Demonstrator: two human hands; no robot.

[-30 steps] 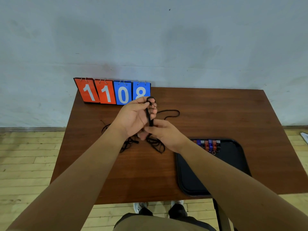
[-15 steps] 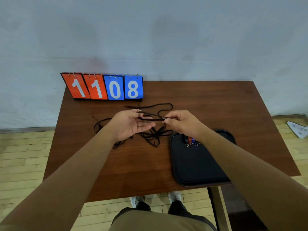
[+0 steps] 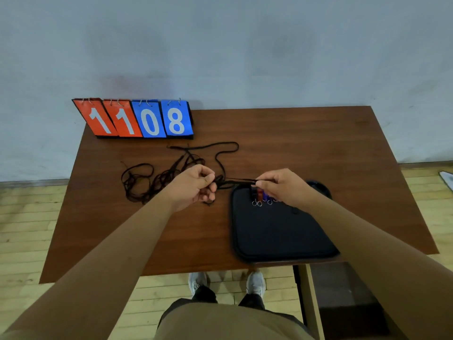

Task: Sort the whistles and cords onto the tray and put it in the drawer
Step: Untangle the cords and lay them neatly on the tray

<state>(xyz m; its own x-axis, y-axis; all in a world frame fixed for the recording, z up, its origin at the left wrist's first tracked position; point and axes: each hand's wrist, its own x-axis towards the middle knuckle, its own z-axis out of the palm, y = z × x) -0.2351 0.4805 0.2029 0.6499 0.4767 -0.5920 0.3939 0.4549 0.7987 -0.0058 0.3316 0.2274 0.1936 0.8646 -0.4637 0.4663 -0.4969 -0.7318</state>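
Note:
A black cord (image 3: 239, 182) is stretched level between my two hands, just above the brown table (image 3: 306, 148). My left hand (image 3: 196, 186) pinches its left end and my right hand (image 3: 282, 186) pinches its right end, over the far edge of the black tray (image 3: 277, 231). Several coloured whistles (image 3: 261, 196) with metal rings lie in a row at the tray's far end, partly hidden by my right hand. A tangle of loose black cords (image 3: 152, 179) lies on the table to the left, with one loop (image 3: 220, 149) reaching toward the back.
A flip scoreboard (image 3: 137, 120) reading 1108 stands at the table's back left, against the grey wall. An open drawer (image 3: 343, 298) shows under the table's front right corner. My shoes (image 3: 225, 282) stand on the wooden floor below the front edge.
My hands have moved apart, drawing the cord out straight between them. A second ago the cord was wound around my left hand's fingers. The view has shifted a little to the right.

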